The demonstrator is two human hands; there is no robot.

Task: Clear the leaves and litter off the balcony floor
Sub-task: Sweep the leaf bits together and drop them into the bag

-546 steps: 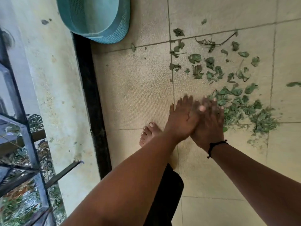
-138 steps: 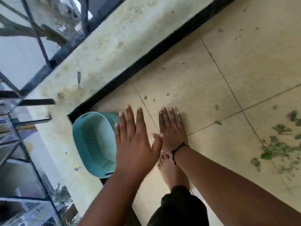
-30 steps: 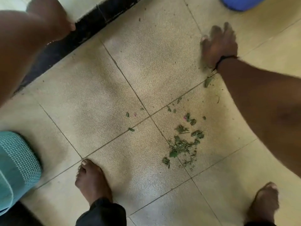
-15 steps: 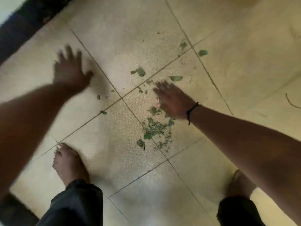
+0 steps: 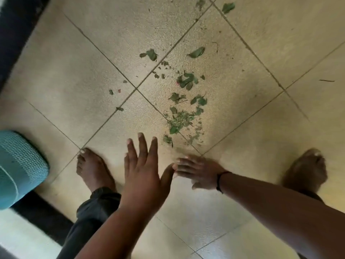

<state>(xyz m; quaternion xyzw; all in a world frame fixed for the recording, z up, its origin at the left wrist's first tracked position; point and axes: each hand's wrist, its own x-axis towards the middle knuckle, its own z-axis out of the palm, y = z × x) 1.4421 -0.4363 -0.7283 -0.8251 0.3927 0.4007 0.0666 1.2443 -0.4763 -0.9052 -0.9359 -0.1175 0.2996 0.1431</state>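
Two hands sit low in front of you, close together between your bare feet. Your left hand [image 5: 143, 171] is flat, back up, fingers straight and slightly fanned, thumb stretched out to the right; it holds nothing. Your right hand [image 5: 197, 172] comes in from the right with a black band [image 5: 221, 181] at the wrist, fingers extended toward the left. It is blurred, so you cannot tell whether its fingertips touch the left thumb or merely lie just beside it, nor whether it rests on the floor. Nothing is held in it.

Just beyond your fingertips lies the thickest heap of leaf litter [image 5: 180, 121], small green crumbs gathered along a grout line. Farther out the leaves thin: a cluster of larger leaves [image 5: 187, 81], then a single leaf [image 5: 196, 52] and another leaf [image 5: 151, 54] on neighbouring tiles, with one more leaf [image 5: 228, 7] near the top edge. A thin twig [image 5: 326, 80] lies well apart on the right.

Your left foot [image 5: 92, 170] stands just beside the left hand, dark trouser cuff [image 5: 99, 202] above it; your right foot [image 5: 306, 169] stands well to the right. The beige tile floor [image 5: 74, 71] is edged by a black border [image 5: 13, 34] at the upper left. A teal perforated basket [image 5: 17, 169] sits at the left edge, near your left foot.
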